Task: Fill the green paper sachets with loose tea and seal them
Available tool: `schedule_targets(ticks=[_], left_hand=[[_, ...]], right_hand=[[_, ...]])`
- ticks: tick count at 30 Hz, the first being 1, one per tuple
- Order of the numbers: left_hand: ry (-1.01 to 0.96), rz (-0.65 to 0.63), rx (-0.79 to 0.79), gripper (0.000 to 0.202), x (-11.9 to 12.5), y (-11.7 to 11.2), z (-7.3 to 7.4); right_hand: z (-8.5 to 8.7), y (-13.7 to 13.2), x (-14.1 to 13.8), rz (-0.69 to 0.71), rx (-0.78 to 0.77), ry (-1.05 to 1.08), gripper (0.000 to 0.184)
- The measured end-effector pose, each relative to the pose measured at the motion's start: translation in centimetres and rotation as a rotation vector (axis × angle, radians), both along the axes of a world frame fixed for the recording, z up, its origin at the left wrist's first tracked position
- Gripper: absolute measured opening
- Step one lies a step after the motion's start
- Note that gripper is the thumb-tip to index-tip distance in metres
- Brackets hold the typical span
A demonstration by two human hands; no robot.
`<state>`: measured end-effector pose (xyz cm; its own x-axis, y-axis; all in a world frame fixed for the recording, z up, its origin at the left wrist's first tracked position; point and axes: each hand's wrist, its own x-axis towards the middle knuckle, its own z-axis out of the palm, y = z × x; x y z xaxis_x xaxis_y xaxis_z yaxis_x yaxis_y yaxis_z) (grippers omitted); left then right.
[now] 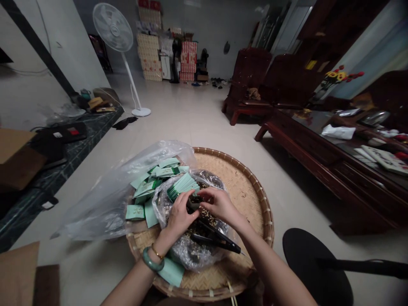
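Dark item [193, 205] btwn L hand [179, 214], holding it, & R hand [220, 206], grip unclear; bag [201, 256] under, on tray [240, 180]; fan [113, 29] beyond.

Packets [145, 189] on tray [245, 191], fan [113, 29] behind, table [318, 157] right

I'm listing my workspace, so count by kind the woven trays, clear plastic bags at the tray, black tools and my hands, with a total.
Woven tray: 1
Clear plastic bags: 2
Black tool: 1
Left hand and right hand: 2
Total: 6
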<state>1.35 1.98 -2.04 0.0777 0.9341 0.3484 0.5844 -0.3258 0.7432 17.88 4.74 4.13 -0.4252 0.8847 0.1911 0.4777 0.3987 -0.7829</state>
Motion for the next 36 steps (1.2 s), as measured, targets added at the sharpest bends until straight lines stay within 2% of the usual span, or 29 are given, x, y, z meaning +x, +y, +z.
schedule_targets(ticks=[3, 6, 11, 14, 17, 22, 24, 26, 29, 31, 34, 36], left_hand=[[0.005, -0.01, 0.037, 0.049, 0.0, -0.2, 0.5], [0.039, 0.002, 0.06, 0.045, 0.1, -0.1, 0.2], [0.088, -0.014, 0.007, 0.045, -0.3, 0.4, -0.6], [0.107, -0.051, -0.015, 0.04, -0.9, 0.8, -0.8], [0.158, -0.119, -0.024, 0.034, -1.2, 1.2, -1.1], [0.283, -0.193, -0.035, 0.042, -0.5, 2.0, -2.3], [0.302, -0.211, -0.059, 0.046, -0.1, 2.2, -2.8], [0.29, -0.225, -0.078, 0.051, 0.0, 2.2, -3.1], [0.232, -0.206, -0.08, 0.06, -0.3, 2.0, -3.1], [0.192, -0.17, -0.09, 0.065, -0.7, 1.9, -2.5], [0.136, -0.138, -0.095, 0.069, -1.1, 1.9, -1.2], [0.116, -0.15, -0.084, 0.063, -1.2, 2.0, -0.4]], right_hand=[[0.5, -0.1, -0.1, -0.014, 0.021, 0.03, 0.033], [0.5, -0.2, -0.5, -0.013, 0.044, 0.035, 0.034], [-0.9, 0.2, -0.8, 0.006, -0.033, 0.099, 0.032], [-1.6, 0.6, 0.5, -0.1, -0.007, 0.121, 0.027], [-2.0, 0.6, 2.5, -0.208, -0.015, -0.055, 0.025], [-3.7, 0.2, 3.3, -0.241, -0.144, -0.538, 0.02], [-4.6, 0.3, 2.7, -0.301, -0.167, -0.606, 0.025], [-5.3, 0.5, 2.2, -0.349, -0.154, -0.565, 0.029], [-5.5, 0.6, 1.8, -0.328, -0.048, -0.362, 0.027], [-4.9, 0.2, 1.9, -0.247, 0.108, -0.25, 0.024], [-3.4, -0.9, 2.0, -0.077, 0.404, -0.212, 0.028], [-2.6, -1.6, 1.9, 0.021, 0.545, -0.236, 0.031]])
